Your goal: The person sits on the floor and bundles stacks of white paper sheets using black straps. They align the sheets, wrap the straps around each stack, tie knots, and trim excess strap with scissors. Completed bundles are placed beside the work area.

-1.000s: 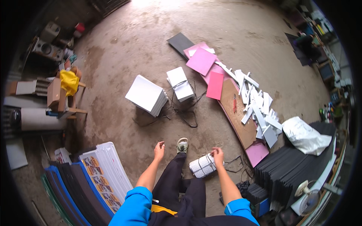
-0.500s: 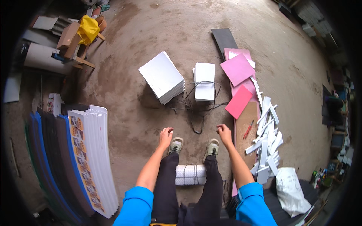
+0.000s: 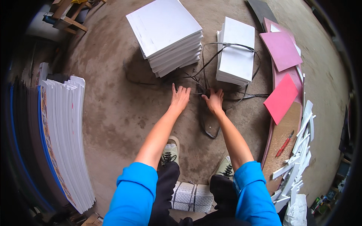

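The large stack of white boards (image 3: 166, 28) stands on the concrete floor (image 3: 113, 132), up and left of the hands, its edges fanned unevenly. To its right, and apart from it, is the small stack of white boards (image 3: 236, 49), with a dark cord (image 3: 256, 95) looping across its top. A white bundle (image 3: 201, 196), bound with dark bands, lies low between the 2 legs.

The left hand (image 3: 180, 98) reaches down with its palm toward the floor and its fingers loosely spread. The right hand (image 3: 214, 101) is partly open, its thumb set apart from the fingers. A short strand runs between them, but I cannot tell whether either hand has hold of it. The rest of the cord lies tangled on the floor below the gap between the 2 stacks, with 1 loop trailing toward the shoes.

The step in hand looks like taking up the cord. The next move seems to call for a clean pinch on 1 strand, freed from the tangle without dragging the small stack.

Compared with 0.5 s ago, both hands have gone from just above the shoes to the cord, and the 2 stacks appear larger and higher in view.
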`<state>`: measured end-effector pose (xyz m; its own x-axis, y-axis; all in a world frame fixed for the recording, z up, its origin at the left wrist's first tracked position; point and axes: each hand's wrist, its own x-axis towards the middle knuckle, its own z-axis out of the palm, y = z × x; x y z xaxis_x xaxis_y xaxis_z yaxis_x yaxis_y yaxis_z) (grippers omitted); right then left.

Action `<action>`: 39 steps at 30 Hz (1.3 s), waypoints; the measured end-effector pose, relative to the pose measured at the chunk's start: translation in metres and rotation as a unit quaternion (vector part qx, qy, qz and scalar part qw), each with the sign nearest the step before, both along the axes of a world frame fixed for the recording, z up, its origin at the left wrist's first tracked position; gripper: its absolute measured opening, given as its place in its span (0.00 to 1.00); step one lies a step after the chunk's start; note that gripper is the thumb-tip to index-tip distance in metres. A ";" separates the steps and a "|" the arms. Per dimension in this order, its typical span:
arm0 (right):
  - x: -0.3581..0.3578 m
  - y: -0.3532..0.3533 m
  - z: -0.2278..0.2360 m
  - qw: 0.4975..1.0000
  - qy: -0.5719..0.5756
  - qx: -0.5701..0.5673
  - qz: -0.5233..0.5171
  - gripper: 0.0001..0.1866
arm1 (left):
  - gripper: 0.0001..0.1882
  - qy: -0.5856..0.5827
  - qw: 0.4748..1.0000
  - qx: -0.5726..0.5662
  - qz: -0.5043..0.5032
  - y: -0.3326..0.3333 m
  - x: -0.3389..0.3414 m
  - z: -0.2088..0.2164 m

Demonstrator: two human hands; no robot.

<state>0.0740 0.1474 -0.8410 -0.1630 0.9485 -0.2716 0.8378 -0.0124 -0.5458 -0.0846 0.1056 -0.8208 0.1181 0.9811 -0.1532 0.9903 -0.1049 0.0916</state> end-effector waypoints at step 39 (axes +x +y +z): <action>0.182 0.002 0.347 0.877 0.470 -0.099 0.012 0.04 | 0.16 -0.326 0.924 -0.023 0.197 0.010 -0.020 0.181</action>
<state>0.2561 0.1493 -0.4943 -0.4229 0.8911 -0.1647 0.0194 -0.1729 -0.9848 -0.1046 0.1159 -0.6402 -0.1646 0.9618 -0.2189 0.6829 0.2712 0.6783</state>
